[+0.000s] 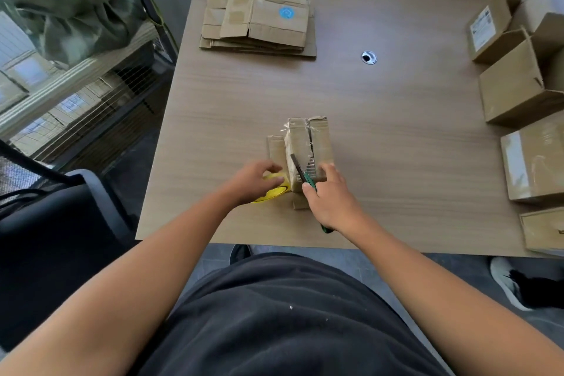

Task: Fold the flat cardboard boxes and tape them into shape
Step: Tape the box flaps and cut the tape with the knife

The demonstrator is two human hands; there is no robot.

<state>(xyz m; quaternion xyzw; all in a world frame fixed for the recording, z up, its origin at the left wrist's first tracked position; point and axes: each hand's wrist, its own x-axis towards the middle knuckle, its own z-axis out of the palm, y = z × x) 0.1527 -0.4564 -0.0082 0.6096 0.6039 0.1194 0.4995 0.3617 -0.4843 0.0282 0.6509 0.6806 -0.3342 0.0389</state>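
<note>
Far left, off the counter, a grey-green cloth (70, 0) lies heaped over a wire rack (100, 107), and a dark chair (55, 223) stands nearer the person. On the far left part of the counter (396, 162) sits a stack of flat boxes (258, 24), lying level, its long side running left to right; the top one bears a round blue sticker (286, 13).

In the near middle, the left hand (253, 181) has its fingers curled round a yellow roll of tape (273, 191), which rests on the counter just beside the box. The box (308, 146) stands between the two hands, its long axis pointing away from the person. Two top flaps meet along a ragged seam with shreds of old tape, and a side flap juts out on its left. What is inside it cannot be seen.

The right hand (331, 198) grips a green cutter (305, 175), thumb pressed on the handle and fingertips touching the box top; the blade points away and slightly left, over the seam.

Farther back is a round cable hole (369, 57). Along the right edge stand several made-up boxes (518, 94) close together, the far ones with flaps open; their contents do not show. A shoe (508, 281) rests on the floor at lower right.
</note>
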